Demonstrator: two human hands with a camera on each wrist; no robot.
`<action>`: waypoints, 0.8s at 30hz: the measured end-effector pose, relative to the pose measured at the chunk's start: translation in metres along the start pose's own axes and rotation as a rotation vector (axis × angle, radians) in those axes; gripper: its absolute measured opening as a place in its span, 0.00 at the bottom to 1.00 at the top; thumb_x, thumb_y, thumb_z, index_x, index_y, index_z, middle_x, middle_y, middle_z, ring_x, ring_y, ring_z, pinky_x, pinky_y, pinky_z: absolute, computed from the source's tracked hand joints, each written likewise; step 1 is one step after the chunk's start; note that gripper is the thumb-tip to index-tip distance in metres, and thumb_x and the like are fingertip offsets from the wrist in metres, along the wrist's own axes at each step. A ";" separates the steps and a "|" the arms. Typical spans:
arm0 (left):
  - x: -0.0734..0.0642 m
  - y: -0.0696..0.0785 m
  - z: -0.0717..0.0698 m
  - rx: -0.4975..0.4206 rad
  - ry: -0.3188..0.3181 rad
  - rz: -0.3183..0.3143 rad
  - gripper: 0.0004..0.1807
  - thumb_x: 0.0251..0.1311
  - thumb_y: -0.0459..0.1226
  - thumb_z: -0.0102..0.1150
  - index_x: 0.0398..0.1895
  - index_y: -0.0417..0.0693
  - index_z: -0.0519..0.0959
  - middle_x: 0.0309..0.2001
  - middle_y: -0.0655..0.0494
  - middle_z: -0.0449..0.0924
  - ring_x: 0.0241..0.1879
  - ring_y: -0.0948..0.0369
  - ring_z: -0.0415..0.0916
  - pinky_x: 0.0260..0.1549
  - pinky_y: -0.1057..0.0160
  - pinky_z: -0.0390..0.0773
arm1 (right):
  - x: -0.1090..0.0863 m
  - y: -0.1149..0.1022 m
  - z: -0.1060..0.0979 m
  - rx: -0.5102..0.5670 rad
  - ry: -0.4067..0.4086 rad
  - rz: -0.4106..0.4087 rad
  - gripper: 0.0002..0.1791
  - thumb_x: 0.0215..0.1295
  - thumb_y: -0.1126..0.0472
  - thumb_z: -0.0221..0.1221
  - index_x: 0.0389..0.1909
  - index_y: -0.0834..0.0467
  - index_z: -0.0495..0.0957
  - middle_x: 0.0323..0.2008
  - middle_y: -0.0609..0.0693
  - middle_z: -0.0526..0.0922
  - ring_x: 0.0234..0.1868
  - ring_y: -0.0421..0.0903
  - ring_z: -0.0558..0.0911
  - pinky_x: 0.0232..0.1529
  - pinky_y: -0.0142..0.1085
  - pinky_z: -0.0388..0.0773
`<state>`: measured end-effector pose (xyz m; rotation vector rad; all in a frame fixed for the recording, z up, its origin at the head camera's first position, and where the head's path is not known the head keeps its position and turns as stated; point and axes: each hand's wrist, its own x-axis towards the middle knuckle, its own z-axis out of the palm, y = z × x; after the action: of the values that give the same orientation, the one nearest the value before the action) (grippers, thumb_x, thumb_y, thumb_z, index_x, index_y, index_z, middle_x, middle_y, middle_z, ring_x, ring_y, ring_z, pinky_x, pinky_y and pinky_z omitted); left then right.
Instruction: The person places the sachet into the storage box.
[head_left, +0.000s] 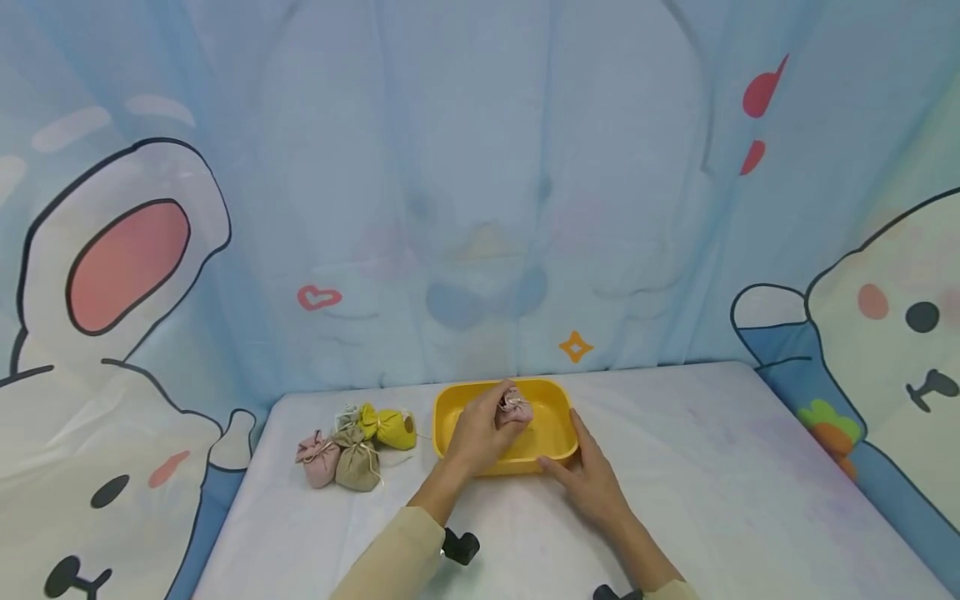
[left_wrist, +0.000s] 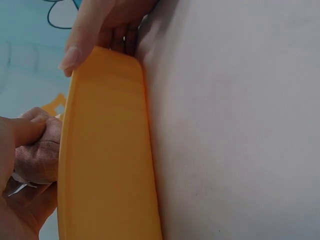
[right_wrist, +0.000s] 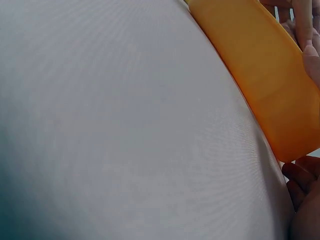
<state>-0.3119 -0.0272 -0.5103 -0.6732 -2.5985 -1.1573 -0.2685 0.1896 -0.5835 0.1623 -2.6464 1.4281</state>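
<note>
Over the yellow plastic basin (head_left: 446, 417), my left hand (head_left: 480, 429) grips a small pink cloth drawstring pouch (head_left: 516, 408). The left wrist view shows the same pouch (left_wrist: 42, 150) between thumb and fingers, partly hidden behind the basin's wall (left_wrist: 110, 150). At the basin's right front corner, my right hand (head_left: 592, 479) holds it, thumb at the front rim and fingers along the right end. That thumb (left_wrist: 75, 55) also shows on the corner in the left wrist view.
Left of the basin, several drawstring pouches sit bunched together: a pink one (head_left: 318, 462), an olive one (head_left: 357, 467), a yellow one (head_left: 393, 427) and a greyish one behind. A white cloth covers the table (head_left: 720, 500). A printed blue curtain (head_left: 480, 183) hangs behind its back edge.
</note>
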 end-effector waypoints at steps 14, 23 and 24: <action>0.019 0.012 0.032 -0.015 -0.082 -0.086 0.30 0.67 0.39 0.68 0.72 0.52 0.72 0.62 0.56 0.81 0.56 0.59 0.80 0.61 0.57 0.80 | -0.003 0.001 0.000 0.004 0.014 0.019 0.58 0.67 0.41 0.68 0.85 0.54 0.41 0.84 0.59 0.49 0.83 0.63 0.52 0.80 0.61 0.50; 0.027 0.012 0.045 0.061 -0.093 -0.150 0.28 0.66 0.38 0.69 0.67 0.55 0.72 0.58 0.53 0.79 0.54 0.57 0.79 0.59 0.55 0.81 | -0.004 0.000 0.001 0.024 0.003 0.018 0.59 0.66 0.39 0.68 0.85 0.52 0.41 0.84 0.56 0.49 0.83 0.61 0.53 0.80 0.60 0.51; 0.028 0.013 0.045 0.064 -0.093 -0.152 0.28 0.66 0.38 0.69 0.67 0.56 0.72 0.58 0.53 0.79 0.54 0.57 0.79 0.59 0.55 0.81 | -0.003 0.000 0.001 0.019 0.003 0.014 0.59 0.66 0.39 0.68 0.85 0.52 0.41 0.84 0.57 0.49 0.83 0.61 0.54 0.80 0.60 0.52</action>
<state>-0.3307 0.0229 -0.5219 -0.5370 -2.7937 -1.1038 -0.2651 0.1891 -0.5843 0.1433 -2.6369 1.4575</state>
